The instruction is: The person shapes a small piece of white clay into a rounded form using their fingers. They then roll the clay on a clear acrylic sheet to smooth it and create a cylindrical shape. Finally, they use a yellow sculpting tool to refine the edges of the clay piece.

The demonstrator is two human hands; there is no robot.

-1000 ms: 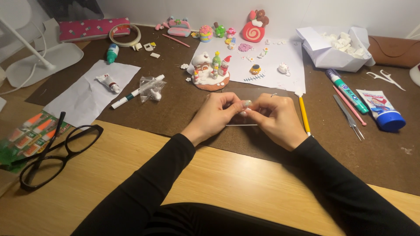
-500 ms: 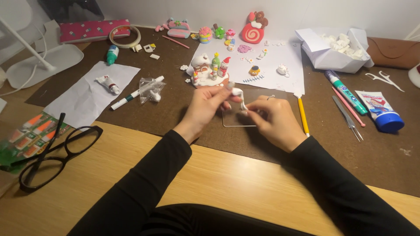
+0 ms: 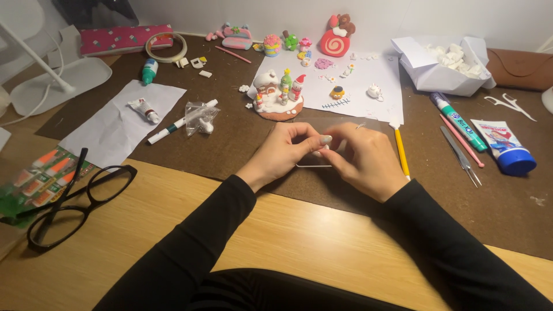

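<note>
I see black glasses (image 3: 69, 201) far left, my left hand (image 3: 282, 152) pinching a clear flat plastic sheet (image 3: 340, 141) on the brown mat (image 3: 230, 144), my right hand (image 3: 366, 161) pinching it too, yellow pencil (image 3: 400, 150) just beside

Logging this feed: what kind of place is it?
Likely a home craft desk for clay modelling: small clay figures on a round base, tweezers, a glue tube, a brown work mat.

Warm, even indoor light, soft shadows, sharp focus, slight wide-angle edge distortion.
</note>
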